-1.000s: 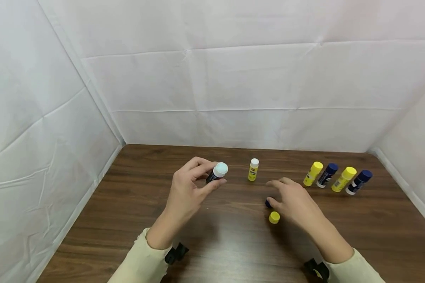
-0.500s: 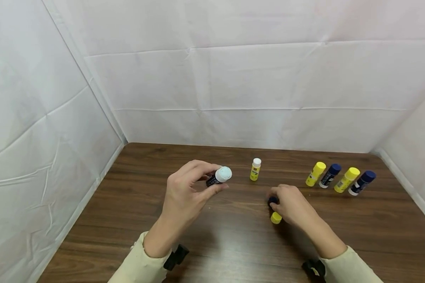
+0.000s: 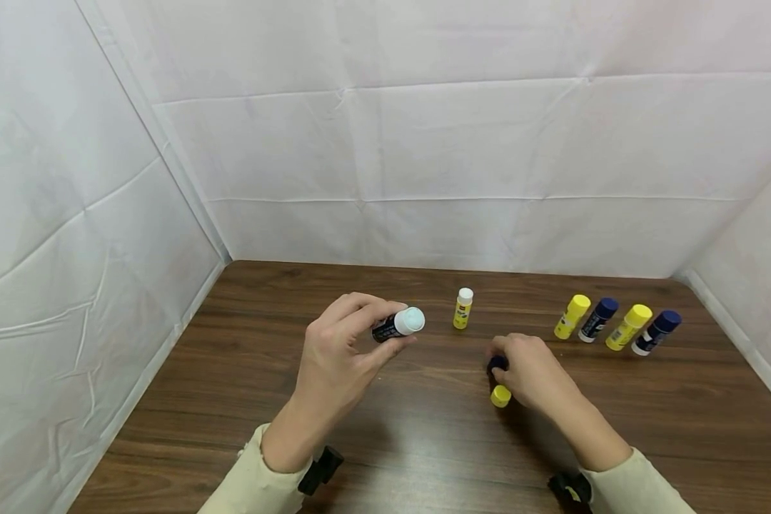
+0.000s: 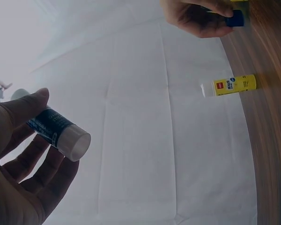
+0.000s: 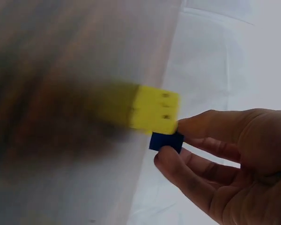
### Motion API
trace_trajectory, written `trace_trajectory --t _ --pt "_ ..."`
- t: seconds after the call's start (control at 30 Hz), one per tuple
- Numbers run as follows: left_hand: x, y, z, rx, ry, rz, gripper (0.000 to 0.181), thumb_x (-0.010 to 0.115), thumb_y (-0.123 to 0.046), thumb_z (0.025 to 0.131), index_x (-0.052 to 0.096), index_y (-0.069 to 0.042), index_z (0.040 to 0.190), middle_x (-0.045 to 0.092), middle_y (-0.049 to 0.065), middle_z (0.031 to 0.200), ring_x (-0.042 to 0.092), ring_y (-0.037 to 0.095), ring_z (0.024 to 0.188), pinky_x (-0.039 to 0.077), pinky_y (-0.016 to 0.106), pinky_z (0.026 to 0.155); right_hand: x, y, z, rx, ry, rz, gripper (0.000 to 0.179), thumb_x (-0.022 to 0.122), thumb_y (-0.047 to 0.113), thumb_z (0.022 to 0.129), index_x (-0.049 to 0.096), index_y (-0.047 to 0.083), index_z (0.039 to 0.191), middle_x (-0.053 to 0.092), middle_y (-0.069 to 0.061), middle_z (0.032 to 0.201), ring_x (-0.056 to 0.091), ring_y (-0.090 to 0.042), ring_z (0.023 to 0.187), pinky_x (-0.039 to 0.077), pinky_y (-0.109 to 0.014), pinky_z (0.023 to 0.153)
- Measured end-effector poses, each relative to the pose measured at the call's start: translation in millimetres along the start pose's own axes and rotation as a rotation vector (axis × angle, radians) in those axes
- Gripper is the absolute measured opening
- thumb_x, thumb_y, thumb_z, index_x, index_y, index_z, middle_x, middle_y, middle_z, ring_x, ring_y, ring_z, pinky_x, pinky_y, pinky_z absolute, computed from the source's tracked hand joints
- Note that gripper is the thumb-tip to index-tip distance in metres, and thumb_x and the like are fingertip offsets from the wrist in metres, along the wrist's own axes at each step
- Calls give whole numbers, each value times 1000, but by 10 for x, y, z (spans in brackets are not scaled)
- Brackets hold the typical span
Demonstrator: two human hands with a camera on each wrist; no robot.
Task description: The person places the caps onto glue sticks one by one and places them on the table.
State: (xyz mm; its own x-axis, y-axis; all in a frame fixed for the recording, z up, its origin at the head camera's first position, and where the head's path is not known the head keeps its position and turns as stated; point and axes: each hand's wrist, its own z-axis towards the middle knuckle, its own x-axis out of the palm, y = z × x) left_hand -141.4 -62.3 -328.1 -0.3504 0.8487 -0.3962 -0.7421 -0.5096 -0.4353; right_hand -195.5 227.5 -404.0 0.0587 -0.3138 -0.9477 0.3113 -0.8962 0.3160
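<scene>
My left hand (image 3: 334, 357) holds a navy glue stick (image 3: 388, 328) above the table, its cap off and its white end tilted toward the right. In the left wrist view thumb and fingers lie round the barrel, and the pale end (image 4: 75, 143) points away from the palm. At the middle right, my right hand (image 3: 533, 371) pinches a navy cap (image 5: 166, 142) between thumb and fingers, low over the table. Right beside that cap, on the near side, is a yellow cap (image 3: 500, 396). An uncapped yellow glue stick (image 3: 462, 310) stands upright between the hands, farther back.
To the right stand several capped glue sticks in a row, yellow (image 3: 572, 317) and navy (image 3: 598, 320) by turns. White cloth walls (image 3: 373, 143) enclose the back and sides of the brown wooden table (image 3: 263, 307).
My right hand has come down onto the navy cap, its fingers closing round it. The navy glue stick in my left hand has tipped farther to the right.
</scene>
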Motion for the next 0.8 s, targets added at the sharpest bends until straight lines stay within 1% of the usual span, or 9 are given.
trace_trajectory --t 0.13,0.2,0.3,0.4,0.5,0.57,0.63,0.8 --pt "14 16 -6 27 -2 28 34 92 -18 74 78 -13 105 70 -1 98 65 13 93 54 25 80 -180 102 -75 -24 -68 64 16 77 9 87 74 10 103 65 -2 92 60 -15 78 53 -34 65" --pt "23 28 -8 45 -4 50 33 92 -18 74 79 -13 104 70 0 97 63 14 91 53 25 76 -292 177 -136 -50 -122 107 17 77 9 87 75 12 103 67 -2 94 63 -14 78 55 -34 65" --pt "44 47 -11 86 -12 94 33 92 -16 73 79 -12 103 70 0 95 62 16 87 50 27 71 -443 285 -260 -83 -227 177 19 78 7 85 75 15 102 69 -1 101 70 -14 83 60 -32 70" --pt "67 67 -16 118 -19 130 34 93 -13 72 79 -12 103 69 1 93 62 18 85 51 28 69 -566 384 -388 -116 -342 255 25 79 3 84 74 19 102 69 4 103 73 -10 85 60 -24 72" --pt "79 77 -23 125 -13 148 33 92 -12 73 79 -11 103 69 1 94 62 19 85 51 29 70 -654 458 -489 -176 -465 315 32 80 -3 81 73 20 103 68 9 104 71 -5 87 57 -15 76" --pt "81 75 -25 121 -8 150 33 92 -11 73 79 -12 103 69 1 94 62 19 85 51 29 70 -692 493 -530 -215 -527 330 36 81 -5 79 73 20 103 68 10 105 69 -3 89 56 -13 77" --pt "80 72 -28 118 -3 152 33 92 -10 73 79 -12 103 69 1 94 62 19 86 52 29 71 -710 519 -551 -249 -566 339 37 82 -7 77 73 18 103 68 10 105 68 -1 91 55 -13 78" --pt "94 77 -30 142 -6 157 35 93 -9 72 79 -12 104 69 1 94 61 20 86 51 29 71 -715 553 -563 -291 -598 367 36 81 -9 77 74 16 102 68 8 104 69 -1 89 56 -14 78"
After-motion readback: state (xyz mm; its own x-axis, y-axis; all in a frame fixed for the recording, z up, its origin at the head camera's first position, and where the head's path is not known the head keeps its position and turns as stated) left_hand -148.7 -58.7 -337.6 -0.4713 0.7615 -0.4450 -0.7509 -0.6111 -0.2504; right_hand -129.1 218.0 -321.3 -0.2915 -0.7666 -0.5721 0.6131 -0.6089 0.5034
